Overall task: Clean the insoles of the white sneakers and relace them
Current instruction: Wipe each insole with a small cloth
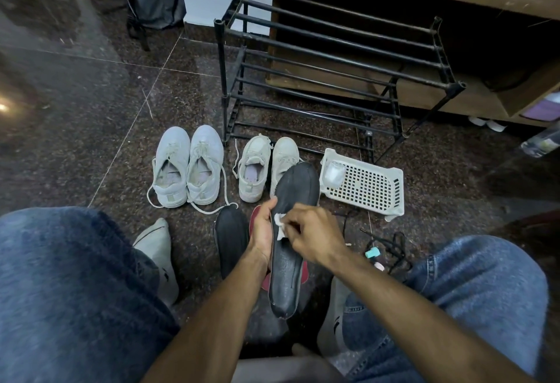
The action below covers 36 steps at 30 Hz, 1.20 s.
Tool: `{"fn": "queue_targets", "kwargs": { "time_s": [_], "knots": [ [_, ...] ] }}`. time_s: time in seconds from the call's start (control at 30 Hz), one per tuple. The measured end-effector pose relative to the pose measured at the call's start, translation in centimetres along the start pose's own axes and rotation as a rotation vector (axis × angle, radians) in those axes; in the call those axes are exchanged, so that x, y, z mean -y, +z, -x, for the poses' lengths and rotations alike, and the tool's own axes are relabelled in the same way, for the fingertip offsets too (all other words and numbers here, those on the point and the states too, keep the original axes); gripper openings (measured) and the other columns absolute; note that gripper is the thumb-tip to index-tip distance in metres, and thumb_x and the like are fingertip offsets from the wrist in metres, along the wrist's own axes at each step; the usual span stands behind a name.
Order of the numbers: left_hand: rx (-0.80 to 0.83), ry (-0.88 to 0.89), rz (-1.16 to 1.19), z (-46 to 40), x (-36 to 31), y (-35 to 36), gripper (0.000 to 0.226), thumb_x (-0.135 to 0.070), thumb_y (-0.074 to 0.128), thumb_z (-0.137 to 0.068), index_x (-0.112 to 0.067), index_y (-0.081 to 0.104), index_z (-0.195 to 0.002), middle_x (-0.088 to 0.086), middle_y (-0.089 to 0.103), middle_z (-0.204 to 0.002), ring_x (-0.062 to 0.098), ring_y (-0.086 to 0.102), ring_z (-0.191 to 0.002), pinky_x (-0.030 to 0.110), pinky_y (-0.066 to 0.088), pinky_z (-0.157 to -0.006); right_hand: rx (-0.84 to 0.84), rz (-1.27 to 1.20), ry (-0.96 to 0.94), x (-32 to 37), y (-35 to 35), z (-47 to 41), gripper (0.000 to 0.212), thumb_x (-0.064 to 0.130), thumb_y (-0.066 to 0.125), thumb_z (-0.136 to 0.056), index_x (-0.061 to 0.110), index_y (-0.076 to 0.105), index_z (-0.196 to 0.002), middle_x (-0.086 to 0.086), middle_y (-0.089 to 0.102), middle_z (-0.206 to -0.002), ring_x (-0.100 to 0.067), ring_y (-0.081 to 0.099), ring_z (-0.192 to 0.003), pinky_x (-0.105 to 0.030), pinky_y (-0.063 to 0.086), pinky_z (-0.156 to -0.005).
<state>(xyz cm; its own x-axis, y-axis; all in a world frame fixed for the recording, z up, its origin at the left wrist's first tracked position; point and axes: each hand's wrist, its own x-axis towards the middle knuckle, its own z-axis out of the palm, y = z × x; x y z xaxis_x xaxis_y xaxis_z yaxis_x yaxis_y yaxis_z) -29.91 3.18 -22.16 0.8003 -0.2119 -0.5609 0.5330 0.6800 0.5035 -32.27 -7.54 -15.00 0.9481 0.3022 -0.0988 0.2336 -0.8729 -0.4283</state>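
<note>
Two hands work one black insole (292,231): the left hand (263,229) grips its edge, the right hand (312,232) pinches a white wipe (280,225) against it, white sneakers (224,167) beyond the fingertips.

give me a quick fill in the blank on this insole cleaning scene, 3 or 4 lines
1. The left hand holds a ____ insole by its edge.
2. The right hand presses a white ____ onto that insole.
3. A second dark insole lies on the ____.
4. The basket beside the rack is ____ in colour.

Missing words: black; wipe; floor; white
</note>
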Motion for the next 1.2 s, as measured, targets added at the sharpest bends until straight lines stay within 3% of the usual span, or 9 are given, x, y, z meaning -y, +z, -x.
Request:
{"fn": "queue_targets", "kwargs": {
  "time_s": [0.1, 0.2, 0.27, 0.43, 0.57, 0.67, 0.8, 1.0, 1.2],
  "knots": [
    [0.029, -0.078, -0.022, 0.0, 0.6, 0.7, 0.052, -0.03, 0.039, -0.099, -0.005, 0.077, -0.074, 0.013, 0.072, -0.075, 0.021, 0.07, -0.066, 0.025, 0.057, -0.062, -0.073, 0.058, 0.048, -1.1, -0.6, -1.6, 0.02, 0.019, 0.055, -0.092, 0.016, 0.071, -0.103, 0.002, 0.066, -0.099, -0.024, 0.064, -0.087, -0.038, 0.052, -0.082],
    [0.031, -0.133, 0.024, 0.5, 0.8, 1.2, 0.045, -0.035, 0.044, -0.095, -0.003, 0.075, -0.095, 0.018, 0.07, -0.092, 0.029, 0.067, -0.081, 0.04, 0.05, -0.082, -0.15, 0.078, 0.174, -2.2, -1.7, -3.4, 0.02, 0.019, 0.055, -0.092, 0.016, 0.071, -0.103, -0.002, 0.067, -0.102, -0.029, 0.064, -0.09, -0.039, 0.051, -0.081],
    [0.029, -0.153, 0.024, 0.8, 0.8, 1.0, 0.045, -0.037, 0.046, -0.092, -0.001, 0.072, -0.102, 0.02, 0.068, -0.098, 0.03, 0.065, -0.084, 0.041, 0.049, -0.082, -0.154, 0.034, 0.186, -2.2, -1.7, -3.4, 0.021, 0.017, 0.056, -0.09, 0.016, 0.072, -0.104, -0.002, 0.068, -0.103, -0.028, 0.064, -0.091, -0.038, 0.052, -0.082],
    [0.029, -0.179, -0.004, 0.6, 1.0, 0.3, 0.054, -0.04, 0.042, -0.094, -0.006, 0.075, -0.068, 0.014, 0.067, -0.069, 0.023, 0.067, -0.064, 0.028, 0.054, -0.062, 0.016, 0.057, 0.026, -0.7, -0.3, -0.9, 0.022, 0.02, 0.055, -0.091, 0.022, 0.07, -0.106, 0.007, 0.066, -0.101, -0.021, 0.064, -0.088, -0.039, 0.052, -0.082],
    [0.026, -0.198, 0.001, 0.9, 1.0, 0.8, 0.05, -0.044, 0.045, -0.09, -0.002, 0.068, -0.103, 0.022, 0.064, -0.092, 0.034, 0.063, -0.076, 0.041, 0.053, -0.068, -0.066, 0.109, 0.116, -2.0, -0.7, -2.6, 0.023, 0.021, 0.052, -0.094, 0.021, 0.068, -0.11, 0.004, 0.066, -0.107, -0.024, 0.063, -0.09, -0.04, 0.051, -0.083],
    [0.044, -0.231, -0.018, 1.0, 0.9, 0.6, 0.055, -0.046, 0.04, -0.092, -0.002, 0.069, -0.105, 0.024, 0.066, -0.091, 0.036, 0.064, -0.07, 0.044, 0.055, -0.06, -0.105, 0.124, 0.198, -2.7, -1.1, -3.2, 0.023, 0.019, 0.051, -0.094, 0.019, 0.069, -0.109, 0.001, 0.067, -0.107, -0.027, 0.064, -0.09, -0.039, 0.052, -0.082],
    [0.001, -0.155, 0.014, 0.3, 0.6, 0.0, 0.044, -0.038, 0.042, -0.093, -0.005, 0.07, -0.092, 0.014, 0.07, -0.08, 0.025, 0.067, -0.068, 0.031, 0.054, -0.064, 0.018, 0.117, 0.081, -1.3, 0.1, -0.9, 0.024, 0.021, 0.05, -0.095, 0.02, 0.068, -0.112, 0.006, 0.065, -0.107, -0.023, 0.063, -0.091, -0.038, 0.051, -0.082],
    [0.034, -0.199, -0.051, 1.1, 1.0, 0.9, 0.049, -0.042, 0.045, -0.089, -0.001, 0.066, -0.108, 0.019, 0.067, -0.087, 0.032, 0.064, -0.069, 0.039, 0.053, -0.065, -0.054, 0.206, 0.166, -3.2, -0.8, -2.5, 0.026, 0.021, 0.047, -0.094, 0.02, 0.067, -0.11, 0.003, 0.065, -0.109, -0.029, 0.064, -0.089, -0.04, 0.052, -0.079],
    [0.007, -0.173, -0.081, 1.0, 0.8, 0.7, 0.042, -0.039, 0.043, -0.093, -0.005, 0.068, -0.089, 0.012, 0.069, -0.072, 0.023, 0.066, -0.063, 0.029, 0.053, -0.06, 0.011, 0.184, 0.038, -1.3, 0.0, -0.4, 0.024, 0.023, 0.047, -0.094, 0.02, 0.066, -0.108, 0.004, 0.063, -0.103, -0.028, 0.064, -0.083, -0.039, 0.051, -0.075]
  ]
}}
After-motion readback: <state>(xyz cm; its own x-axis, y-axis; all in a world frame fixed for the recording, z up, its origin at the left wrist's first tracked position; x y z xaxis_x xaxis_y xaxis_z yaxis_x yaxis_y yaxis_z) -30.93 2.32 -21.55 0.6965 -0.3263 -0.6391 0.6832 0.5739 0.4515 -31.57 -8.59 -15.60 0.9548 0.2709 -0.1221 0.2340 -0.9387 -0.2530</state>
